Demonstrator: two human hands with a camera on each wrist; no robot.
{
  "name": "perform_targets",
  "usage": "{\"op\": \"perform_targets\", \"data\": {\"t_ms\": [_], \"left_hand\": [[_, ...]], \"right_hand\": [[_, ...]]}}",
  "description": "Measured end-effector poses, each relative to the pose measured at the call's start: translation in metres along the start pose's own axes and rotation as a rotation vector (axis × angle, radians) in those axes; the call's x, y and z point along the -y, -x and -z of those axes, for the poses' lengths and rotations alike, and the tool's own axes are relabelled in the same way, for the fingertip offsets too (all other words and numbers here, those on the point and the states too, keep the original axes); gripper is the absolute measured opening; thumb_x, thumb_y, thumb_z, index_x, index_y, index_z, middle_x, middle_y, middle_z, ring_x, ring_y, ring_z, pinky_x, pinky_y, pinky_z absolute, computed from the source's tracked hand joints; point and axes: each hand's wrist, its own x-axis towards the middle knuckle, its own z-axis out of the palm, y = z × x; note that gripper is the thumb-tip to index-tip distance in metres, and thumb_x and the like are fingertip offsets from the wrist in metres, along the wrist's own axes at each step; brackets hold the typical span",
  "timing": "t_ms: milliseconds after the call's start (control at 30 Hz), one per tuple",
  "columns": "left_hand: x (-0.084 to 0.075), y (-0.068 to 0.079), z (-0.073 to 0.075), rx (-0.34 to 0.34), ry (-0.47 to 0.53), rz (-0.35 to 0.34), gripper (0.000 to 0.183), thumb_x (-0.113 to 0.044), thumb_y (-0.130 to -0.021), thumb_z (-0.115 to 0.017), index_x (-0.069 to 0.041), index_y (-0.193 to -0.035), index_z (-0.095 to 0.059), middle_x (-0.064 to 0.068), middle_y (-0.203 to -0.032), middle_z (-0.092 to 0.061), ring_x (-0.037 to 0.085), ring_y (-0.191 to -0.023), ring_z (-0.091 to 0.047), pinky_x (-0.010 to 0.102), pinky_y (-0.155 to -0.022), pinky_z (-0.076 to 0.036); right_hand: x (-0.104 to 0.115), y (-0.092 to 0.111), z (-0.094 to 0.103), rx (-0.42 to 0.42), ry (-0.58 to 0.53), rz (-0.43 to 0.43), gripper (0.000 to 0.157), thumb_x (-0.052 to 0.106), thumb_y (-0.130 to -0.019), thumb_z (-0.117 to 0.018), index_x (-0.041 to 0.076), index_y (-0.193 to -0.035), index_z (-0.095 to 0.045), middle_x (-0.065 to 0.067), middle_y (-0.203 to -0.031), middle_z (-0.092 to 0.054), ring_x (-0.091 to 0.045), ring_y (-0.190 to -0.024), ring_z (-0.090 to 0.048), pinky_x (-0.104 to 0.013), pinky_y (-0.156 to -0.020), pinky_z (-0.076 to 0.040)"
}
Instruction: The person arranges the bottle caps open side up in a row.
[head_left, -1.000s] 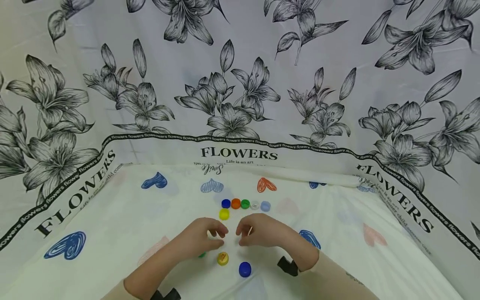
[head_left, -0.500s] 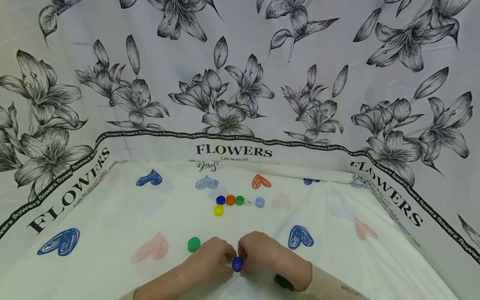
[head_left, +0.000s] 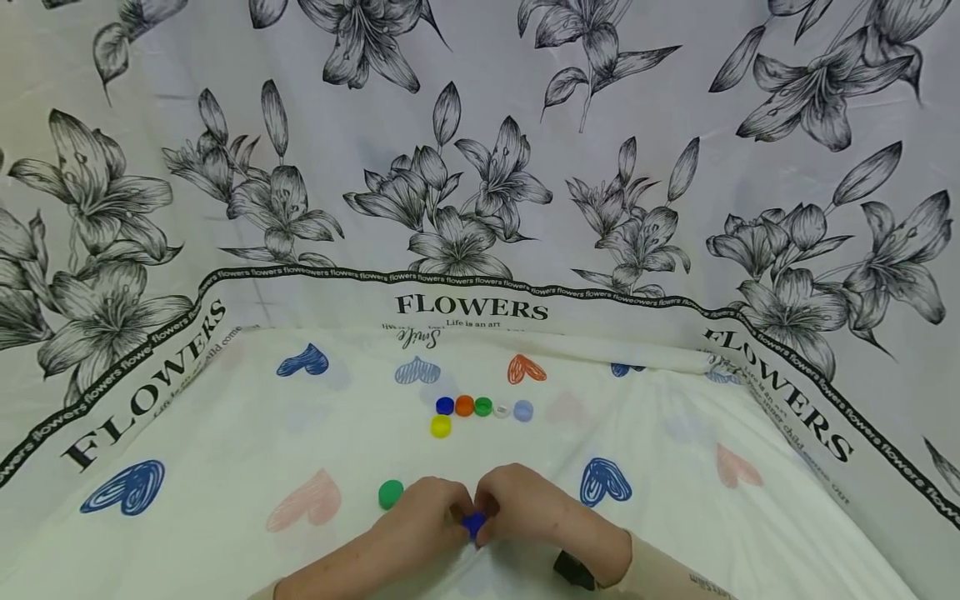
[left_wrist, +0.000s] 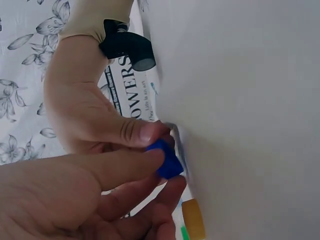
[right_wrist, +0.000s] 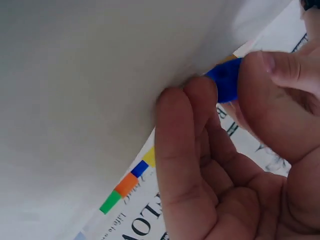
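Observation:
A blue bottle cap [head_left: 474, 523] is between the fingertips of both hands, near the front of the cloth. My left hand [head_left: 427, 518] pinches it from the left; in the left wrist view the thumb lies over the blue cap [left_wrist: 170, 162]. From the other side my right hand [head_left: 523, 502] pinches the same blue cap [right_wrist: 226, 82] between thumb and finger. The cap is tilted and partly covered by fingers. A green cap [head_left: 390, 494] lies just left of the left hand. A gold-yellow cap [left_wrist: 193, 219] shows beyond the left fingers in the left wrist view.
Farther back stands a row of blue [head_left: 445, 406], orange [head_left: 465, 406], green [head_left: 483, 407], clear [head_left: 502, 409] and pale blue [head_left: 523, 410] caps. A yellow cap [head_left: 441, 426] sits in front of the row's left end. A flower-printed curtain [head_left: 465, 192] rises behind the heart-printed cloth [head_left: 225, 467].
Both hands came down toward the front edge and took hold of the blue cap, which had lain on the cloth. In the last half second the cap has turned between the fingers.

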Motion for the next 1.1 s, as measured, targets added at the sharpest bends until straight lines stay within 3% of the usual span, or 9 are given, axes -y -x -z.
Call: {"op": "perform_targets", "data": {"t_ms": [300,433,533,667,900,1100], "left_hand": [[-0.002,0.000,0.013,-0.129,0.089,-0.023,0.003,-0.012,-0.092,-0.076,-0.012,-0.091,-0.074,-0.010,-0.084,-0.068,0.010,-0.067,-0.054,0.025,-0.057,-0.048],[-0.012,-0.014,0.027,-0.180,0.105,0.053,0.006,-0.016,-0.093,-0.076,-0.012,-0.094,-0.072,-0.007,-0.086,-0.066,0.014,-0.075,-0.056,0.028,-0.064,-0.051],[-0.015,-0.027,0.035,-0.266,0.126,0.102,0.006,-0.015,-0.094,-0.075,-0.011,-0.092,-0.072,-0.003,-0.084,-0.065,0.017,-0.075,-0.056,0.031,-0.066,-0.051],[-0.010,-0.037,0.035,-0.346,0.162,0.150,0.007,-0.013,-0.095,-0.073,-0.009,-0.089,-0.073,0.003,-0.080,-0.066,0.018,-0.067,-0.054,0.032,-0.061,-0.049],[0.007,-0.043,0.024,-0.302,0.157,0.159,0.012,-0.008,-0.095,-0.072,-0.003,-0.105,-0.073,0.002,-0.090,-0.068,0.017,-0.075,-0.056,0.032,-0.067,-0.052],[0.012,-0.051,0.022,-0.226,0.189,0.201,0.035,-0.004,-0.092,-0.070,0.005,-0.126,-0.066,0.006,-0.105,-0.066,0.020,-0.079,-0.056,0.032,-0.069,-0.052]], "right_hand": [[-0.001,0.001,0.015,-0.074,-0.055,0.096,0.014,0.009,-0.091,-0.078,0.009,-0.104,-0.082,0.011,-0.084,-0.071,-0.007,-0.076,-0.059,-0.024,-0.074,-0.052],[0.002,-0.005,0.034,-0.104,-0.090,0.080,0.010,0.009,-0.093,-0.075,0.007,-0.101,-0.080,0.006,-0.080,-0.071,-0.012,-0.073,-0.060,-0.029,-0.070,-0.053],[0.004,-0.016,0.048,-0.128,-0.127,0.052,0.005,0.008,-0.095,-0.072,0.005,-0.097,-0.075,0.001,-0.078,-0.069,-0.016,-0.072,-0.062,-0.032,-0.069,-0.054],[0.000,-0.034,0.053,-0.141,-0.218,-0.008,0.006,0.008,-0.096,-0.072,0.003,-0.094,-0.069,-0.004,-0.077,-0.070,-0.024,-0.074,-0.070,-0.032,-0.069,-0.058],[-0.016,-0.053,0.040,-0.169,-0.301,-0.063,0.010,0.007,-0.097,-0.071,0.002,-0.090,-0.066,-0.007,-0.074,-0.070,-0.023,-0.069,-0.071,-0.029,-0.064,-0.059],[-0.026,-0.063,0.039,-0.191,-0.232,-0.043,0.006,0.008,-0.097,-0.069,0.002,-0.098,-0.069,-0.004,-0.079,-0.068,-0.014,-0.066,-0.060,-0.025,-0.061,-0.051]]}}
